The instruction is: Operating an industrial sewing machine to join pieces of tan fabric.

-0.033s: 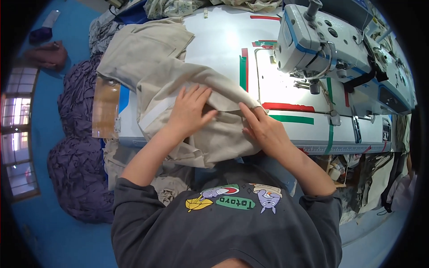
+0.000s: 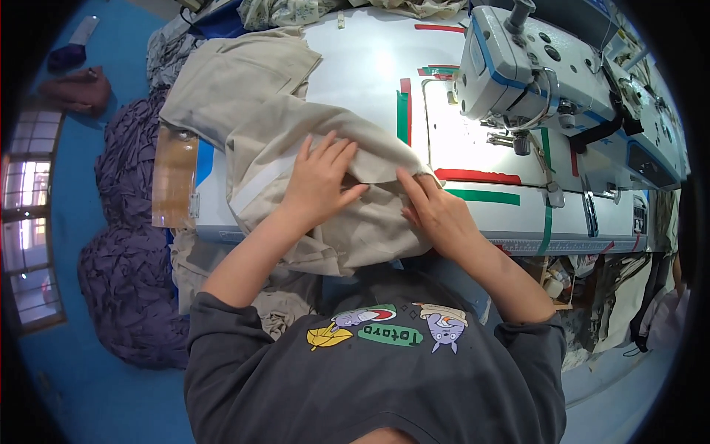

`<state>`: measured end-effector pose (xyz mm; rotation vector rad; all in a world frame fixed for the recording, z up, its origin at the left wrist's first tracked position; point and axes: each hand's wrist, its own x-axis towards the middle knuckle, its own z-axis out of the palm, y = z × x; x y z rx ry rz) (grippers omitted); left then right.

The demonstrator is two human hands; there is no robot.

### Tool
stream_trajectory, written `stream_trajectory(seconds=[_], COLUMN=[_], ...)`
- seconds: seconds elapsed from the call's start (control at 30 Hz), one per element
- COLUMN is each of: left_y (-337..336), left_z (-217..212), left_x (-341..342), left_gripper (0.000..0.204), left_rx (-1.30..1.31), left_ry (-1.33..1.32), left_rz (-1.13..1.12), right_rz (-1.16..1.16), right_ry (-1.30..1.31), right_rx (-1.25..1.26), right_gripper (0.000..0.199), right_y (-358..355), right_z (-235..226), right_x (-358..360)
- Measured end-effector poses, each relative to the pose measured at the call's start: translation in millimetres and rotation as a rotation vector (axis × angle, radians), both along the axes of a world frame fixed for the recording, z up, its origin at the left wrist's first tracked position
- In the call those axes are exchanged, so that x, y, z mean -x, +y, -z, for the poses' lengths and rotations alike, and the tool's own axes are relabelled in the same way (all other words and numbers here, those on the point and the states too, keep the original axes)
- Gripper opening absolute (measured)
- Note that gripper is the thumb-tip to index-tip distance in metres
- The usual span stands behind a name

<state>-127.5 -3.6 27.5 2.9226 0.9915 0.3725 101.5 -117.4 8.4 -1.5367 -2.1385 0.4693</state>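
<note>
**Left fingers edge closer to the right fingers on the beige cloth**

Well out to the left of the fingers, a purple heap stands beside the surface. Between that heap and the left fingers, the cloth covers the left part of the surface.

The left fingers have shifted slightly rightward since the earlier view, with the thumb coming nearer the right fingers; these have hardly moved. The gap between them is a little narrower, so the handling appears to be in small adjustments, with the cloth's overall lie much the same.

The left fingers are fairly straight and a little apart, laid over the cloth with no pinch visible, the thumb well out to the side. Just left of them, a white strip shows slantwise on the cloth. The cloth looks soft and matte: smoother beyond the left fingers, with a raised fold running toward the right fingers, and creased below both, where it hangs over the near edge.

The right index finger extends onto the cloth while the others bend at its right edge; I cannot tell whether they grip it. Just right of them lie red tape and green tape, with the machine beyond, apart from the cloth.
</note>
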Motion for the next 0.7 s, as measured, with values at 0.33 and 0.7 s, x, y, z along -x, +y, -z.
stream_trajectory(seconds=[0.33, 0.7], left_y=[26.2, 86.3], left_z=[-13.9, 28.0], left_x=[2.2, -125.1], left_gripper=[0.029, 0.013], left_rx=[-0.044, 0.077], left_ry=[-0.191, -0.26], left_rz=[-0.063, 0.208], right_rz=[0.064, -0.727], right_ry=[0.15, 0.107], right_rx=[0.096, 0.385], right_gripper=[0.036, 0.076], right_y=[6.5, -29.5], right_z=[12.1, -10.2], right_x=[-7.4, 6.3])
